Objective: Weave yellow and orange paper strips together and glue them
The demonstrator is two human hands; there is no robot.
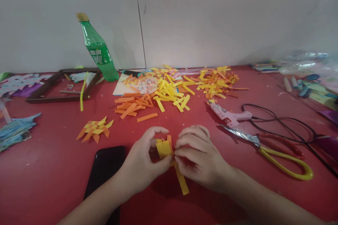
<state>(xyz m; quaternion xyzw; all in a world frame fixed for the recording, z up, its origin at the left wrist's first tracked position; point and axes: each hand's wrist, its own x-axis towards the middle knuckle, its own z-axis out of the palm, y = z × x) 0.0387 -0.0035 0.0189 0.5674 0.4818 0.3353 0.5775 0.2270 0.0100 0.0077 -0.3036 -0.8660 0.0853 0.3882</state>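
Observation:
Near the front middle of the red table, my left hand (144, 161) is closed on a small piece of woven yellow and orange paper strips (163, 149), its thumb at the lower edge. My right hand (198, 154) pinches at the right side of the same piece, fingers curled together. One yellow strip hangs down from the piece between the hands, and an orange end sticks up at its top. A woven yellow and orange paper piece with pointed ends (95, 129) lies to the left. Loose orange strips (132, 105) and yellow strips (171, 91) are heaped beyond my hands.
A black phone (105, 165) lies beside my left forearm. At the right are scissors (280, 158), a pink glue gun (229, 114) and its black cord. Farther back stand a green bottle (101, 54), a brown frame (47, 84) and another strip pile (218, 81).

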